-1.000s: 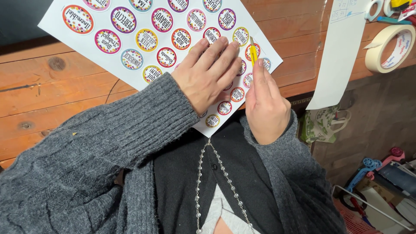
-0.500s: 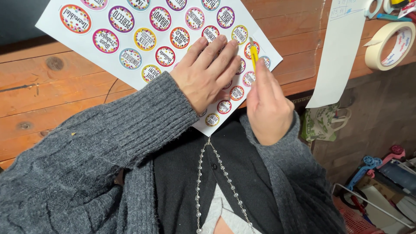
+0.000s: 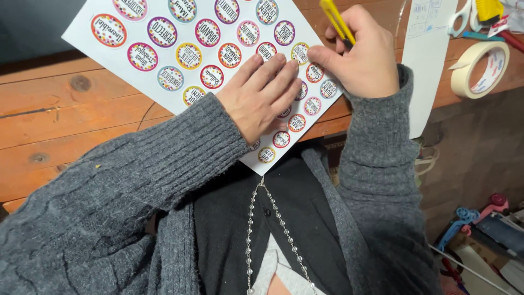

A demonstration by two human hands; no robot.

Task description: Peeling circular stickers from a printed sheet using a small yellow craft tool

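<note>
A white sheet (image 3: 164,52) printed with several colourful round stickers lies slanted on a wooden table (image 3: 60,120), its near corner hanging over the edge. My left hand (image 3: 262,93) rests flat on the sheet's near part, fingers together, pressing it down. My right hand (image 3: 363,54) is closed around a yellow utility knife (image 3: 337,21), with its fingers touching the sheet's right edge beside the stickers. The knife points up and away from me; its tip is out of frame.
A roll of masking tape (image 3: 481,68) sits at the table's right end, with scissors (image 3: 461,13) and other tools behind it. A long white paper strip (image 3: 428,65) hangs over the table edge. Coloured objects lie on the floor at lower right (image 3: 486,218).
My right hand has moved up and to the right along the sheet's edge, carrying the yellow knife further from me. The left hand stays pressed on the sheet.
</note>
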